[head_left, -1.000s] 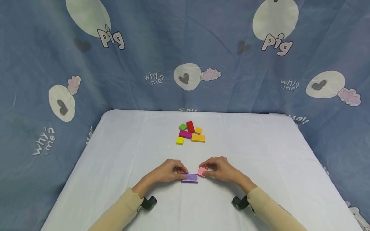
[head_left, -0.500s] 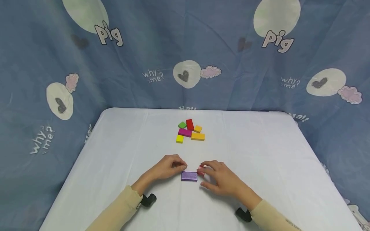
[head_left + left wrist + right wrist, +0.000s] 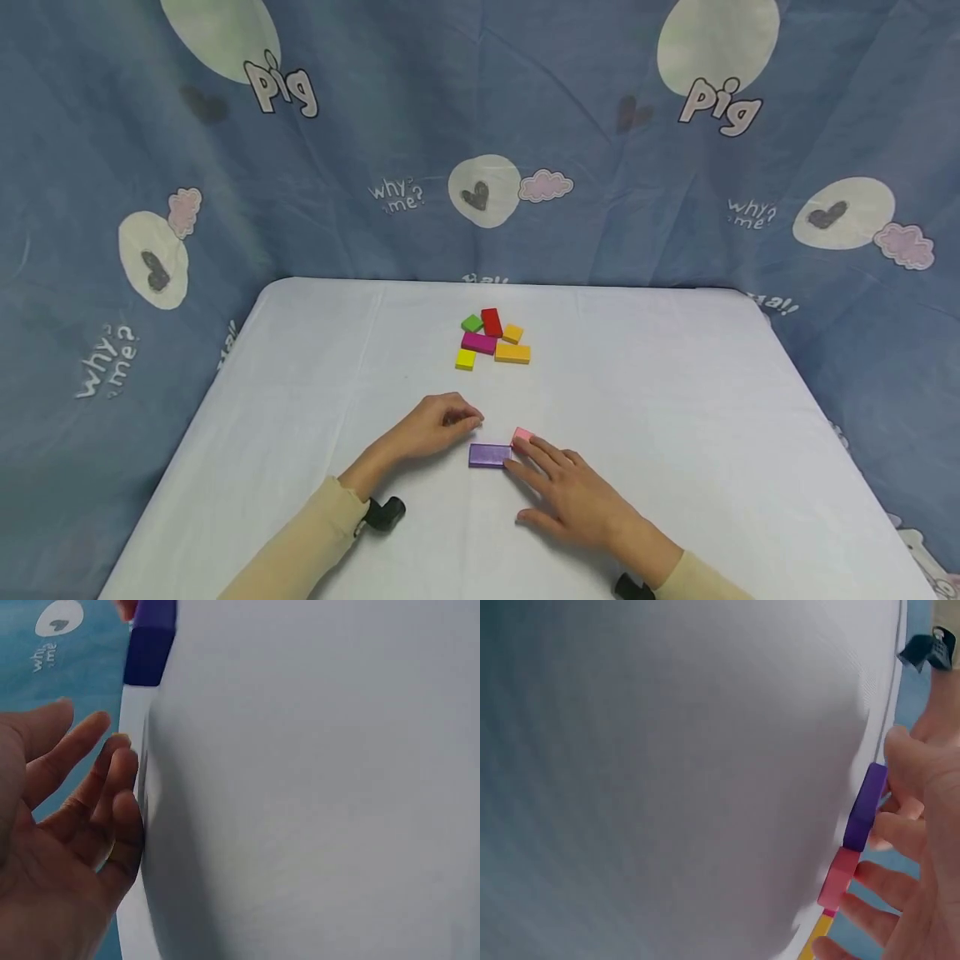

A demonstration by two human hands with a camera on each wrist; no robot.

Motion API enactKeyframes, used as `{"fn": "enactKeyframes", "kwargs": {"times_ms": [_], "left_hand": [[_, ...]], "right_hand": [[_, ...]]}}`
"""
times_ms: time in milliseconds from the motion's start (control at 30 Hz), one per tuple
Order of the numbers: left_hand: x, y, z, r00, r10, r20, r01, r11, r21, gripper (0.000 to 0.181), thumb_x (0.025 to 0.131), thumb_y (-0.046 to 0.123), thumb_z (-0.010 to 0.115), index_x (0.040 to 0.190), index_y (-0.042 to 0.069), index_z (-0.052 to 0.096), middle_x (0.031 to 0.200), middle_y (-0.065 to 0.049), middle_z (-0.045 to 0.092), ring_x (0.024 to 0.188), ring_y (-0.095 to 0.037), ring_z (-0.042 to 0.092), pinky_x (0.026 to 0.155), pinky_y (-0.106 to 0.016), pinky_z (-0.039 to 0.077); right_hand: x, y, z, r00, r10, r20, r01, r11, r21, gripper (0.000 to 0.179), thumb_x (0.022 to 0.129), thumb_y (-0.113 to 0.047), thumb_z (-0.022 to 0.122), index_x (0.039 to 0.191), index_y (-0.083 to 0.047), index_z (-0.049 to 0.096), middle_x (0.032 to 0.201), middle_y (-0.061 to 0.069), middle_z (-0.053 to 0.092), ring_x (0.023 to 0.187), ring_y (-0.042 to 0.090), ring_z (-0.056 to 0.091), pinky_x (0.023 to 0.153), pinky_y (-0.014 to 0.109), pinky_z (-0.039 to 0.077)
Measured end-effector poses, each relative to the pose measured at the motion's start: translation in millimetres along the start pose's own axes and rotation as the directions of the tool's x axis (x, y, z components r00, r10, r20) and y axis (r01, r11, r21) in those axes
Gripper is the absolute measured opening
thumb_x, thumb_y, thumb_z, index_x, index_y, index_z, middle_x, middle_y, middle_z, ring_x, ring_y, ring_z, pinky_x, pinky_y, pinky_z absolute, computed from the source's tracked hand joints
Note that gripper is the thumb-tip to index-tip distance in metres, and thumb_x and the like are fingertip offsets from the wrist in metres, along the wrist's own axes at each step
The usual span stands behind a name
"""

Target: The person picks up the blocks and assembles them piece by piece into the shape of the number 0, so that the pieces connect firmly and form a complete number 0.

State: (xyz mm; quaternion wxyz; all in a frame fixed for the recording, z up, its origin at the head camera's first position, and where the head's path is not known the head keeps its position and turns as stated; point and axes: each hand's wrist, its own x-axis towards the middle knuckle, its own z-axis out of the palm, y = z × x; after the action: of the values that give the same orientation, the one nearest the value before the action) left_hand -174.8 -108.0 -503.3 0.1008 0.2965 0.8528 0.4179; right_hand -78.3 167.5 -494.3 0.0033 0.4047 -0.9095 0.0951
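Note:
A purple rectangular block (image 3: 483, 456) lies flat on the white table, its long side running left to right. Near its far right corner is a smaller pink block (image 3: 522, 433), set at an angle and partly hidden by fingers. My right hand (image 3: 576, 502) reaches in with spread, fairly straight fingers, the fingertips at the pink block and the purple block's right end. Just left of and beyond the purple block, my left hand (image 3: 433, 425) holds nothing, fingers loosely bent. In the left wrist view, that hand (image 3: 75, 817) is apart from the purple block (image 3: 150, 649).
Farther back lies a loose group of blocks: green (image 3: 472, 323), red (image 3: 491, 322), magenta (image 3: 478, 342), yellow (image 3: 465, 360), a long orange one (image 3: 512, 354) and a small orange one (image 3: 512, 333). A blue printed cloth (image 3: 600, 208) hangs behind the table (image 3: 675, 375).
My left hand has let go of the purple block and drawn back off it. The right hand has released its pinch on the pink block, spread its fingers and shifted toward me.

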Motion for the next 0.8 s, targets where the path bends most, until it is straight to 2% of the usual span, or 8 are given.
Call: {"fn": "enactKeyframes", "kwargs": {"times_ms": [200, 433, 600, 800], "left_hand": [[10.6, -4.8, -4.0, 0.992, -0.029, -0.124, 0.036, 0.998, 0.058, 0.022, 0.096, 0.018, 0.064, 0.115, 0.008, 0.071, 0.101, 0.004, 0.062, 0.093, -0.013, 0.059, 0.078, -0.033, 0.050], [22.1, -10.0, -7.1, 0.976, -0.035, -0.216, 0.079, 0.977, 0.198, 0.035, 0.095, 0.022, 0.065, 0.127, 0.008, 0.065, 0.130, -0.007, 0.056, 0.117, -0.026, 0.050, 0.100, -0.047, 0.041], [30.2, -12.1, -9.4, 0.978, -0.037, -0.206, 0.102, 0.944, 0.314, 0.049, 0.095, 0.026, 0.065, 0.138, 0.006, 0.055, 0.147, -0.011, 0.044, 0.130, -0.030, 0.042, 0.102, -0.054, 0.038], [36.8, -15.3, -12.5, 0.988, -0.055, -0.146, 0.107, 0.918, 0.381, 0.052, 0.097, 0.028, 0.062, 0.140, 0.003, 0.051, 0.149, -0.012, 0.043, 0.133, -0.033, 0.042, 0.101, -0.054, 0.039]], "right_hand": [[-0.6, -1.9, 2.7, 1.000, 0.003, -0.010, -0.003, 1.000, 0.006, 0.071, 0.093, -0.056, 0.056, 0.151, -0.017, 0.039, 0.156, 0.011, 0.032, 0.141, 0.031, 0.031, 0.098, 0.048, 0.043], [-1.4, -0.7, 3.2, 1.000, 0.011, -0.006, -0.011, 1.000, -0.012, 0.073, 0.092, -0.057, 0.057, 0.151, -0.018, 0.037, 0.156, 0.010, 0.031, 0.142, 0.029, 0.030, 0.098, 0.047, 0.043], [-2.2, 0.0, 2.2, 1.000, 0.012, 0.003, -0.012, 1.000, -0.009, 0.074, 0.091, -0.055, 0.059, 0.152, -0.018, 0.036, 0.156, 0.010, 0.030, 0.142, 0.029, 0.029, 0.098, 0.047, 0.043], [-2.1, 1.4, 2.7, 1.000, 0.000, -0.008, 0.000, 1.000, 0.006, 0.075, 0.091, -0.053, 0.061, 0.152, -0.019, 0.035, 0.156, 0.009, 0.030, 0.141, 0.029, 0.029, 0.097, 0.047, 0.043]]}}
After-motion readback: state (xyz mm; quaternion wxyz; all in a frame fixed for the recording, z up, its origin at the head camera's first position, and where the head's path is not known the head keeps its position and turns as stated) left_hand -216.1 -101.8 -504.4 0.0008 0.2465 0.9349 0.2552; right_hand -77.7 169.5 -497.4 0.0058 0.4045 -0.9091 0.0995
